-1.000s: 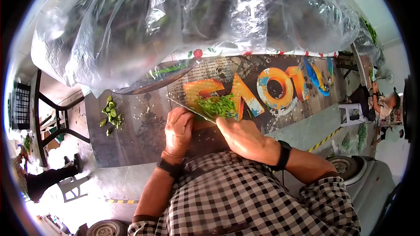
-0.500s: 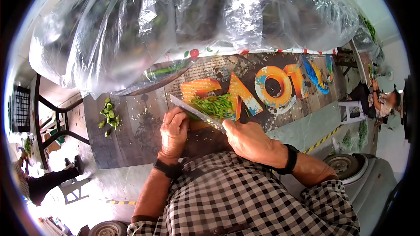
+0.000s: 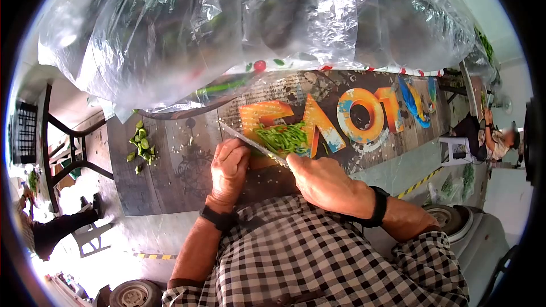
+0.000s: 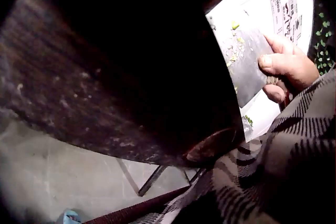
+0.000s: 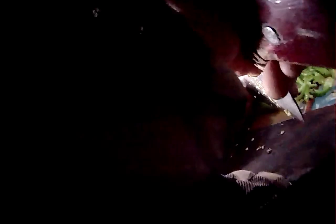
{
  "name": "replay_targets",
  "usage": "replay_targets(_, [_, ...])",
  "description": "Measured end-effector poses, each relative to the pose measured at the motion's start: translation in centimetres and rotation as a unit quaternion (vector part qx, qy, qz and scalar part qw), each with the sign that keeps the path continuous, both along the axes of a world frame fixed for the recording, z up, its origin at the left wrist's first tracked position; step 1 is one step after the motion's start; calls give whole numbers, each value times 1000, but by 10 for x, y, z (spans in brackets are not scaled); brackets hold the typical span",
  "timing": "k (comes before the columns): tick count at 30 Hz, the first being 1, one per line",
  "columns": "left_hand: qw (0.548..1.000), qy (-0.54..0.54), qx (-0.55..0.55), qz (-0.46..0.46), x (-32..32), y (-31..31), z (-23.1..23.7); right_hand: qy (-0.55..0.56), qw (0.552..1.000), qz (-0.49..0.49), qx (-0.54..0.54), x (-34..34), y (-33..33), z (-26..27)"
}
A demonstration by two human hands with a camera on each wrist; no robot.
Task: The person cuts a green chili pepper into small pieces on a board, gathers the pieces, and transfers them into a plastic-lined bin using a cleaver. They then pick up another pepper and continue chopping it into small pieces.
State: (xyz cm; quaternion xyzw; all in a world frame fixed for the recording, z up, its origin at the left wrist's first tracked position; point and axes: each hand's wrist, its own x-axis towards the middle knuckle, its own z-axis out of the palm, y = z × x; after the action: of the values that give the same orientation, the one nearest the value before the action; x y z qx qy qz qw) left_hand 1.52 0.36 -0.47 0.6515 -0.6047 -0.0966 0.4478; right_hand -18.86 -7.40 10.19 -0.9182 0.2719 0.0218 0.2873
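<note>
The right hand (image 3: 327, 185) grips the handle end of a wide knife (image 3: 253, 144), whose blade slants up to the left; in the left wrist view bits of green and pale seeds cling to the blade (image 4: 247, 61). The left hand (image 3: 228, 171) stands beside the blade with fingers curled; what lies under them is hidden in the head view. Just beyond the blade lies a pile of thin green strips (image 3: 282, 138), also seen in the right wrist view (image 5: 315, 83). The right wrist view is mostly dark.
Green stem pieces (image 3: 141, 146) and scattered seeds lie on the left of the patterned table (image 3: 170, 193). Clear plastic sheeting (image 3: 170, 40) covers a heap along the far side. A person (image 3: 500, 139) sits at the far right; a black crate (image 3: 25, 132) stands at the left.
The blade tilted to show its flat face half a second ago and now appears narrower. The right hand has shifted slightly left since then; the left hand has barely moved.
</note>
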Motion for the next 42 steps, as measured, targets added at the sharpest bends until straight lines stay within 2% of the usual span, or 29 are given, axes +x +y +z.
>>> replay_targets(7, [1000, 18, -18, -7, 0, -2, 2, -54, 997, 21, -54, 23, -2, -7])
replay_targets(14, [1000, 20, 4, -9, 0, -1, 0, -54, 992, 14, -116, 41, -1, -29])
replay_targets(20, [1000, 12, -2, -2, 1, -2, -1, -24, 999, 7, -29, 1, 0, -17])
replay_targets(23, [999, 20, 32, -4, 0, 0, 5, -16, 1000, -15, -17, -17, 4, -18])
replay_targets(25, [999, 15, 32, -7, 0, 2, 5, 27, 999, -25, -1, -22, 6, -14])
replay_targets(28, [1000, 18, 22, -13, 0, 2, 8, -21, 999, -39, -27, -30, 9, -21])
replay_targets(32, [997, 68, 36, -7, -3, 4, 6, -1, 999, -47, -13, -28, 6, -18])
replay_targets(42, [999, 34, 29, 18, -1, 4, 0, 2, 1000, -29, -11, -18, 8, -14])
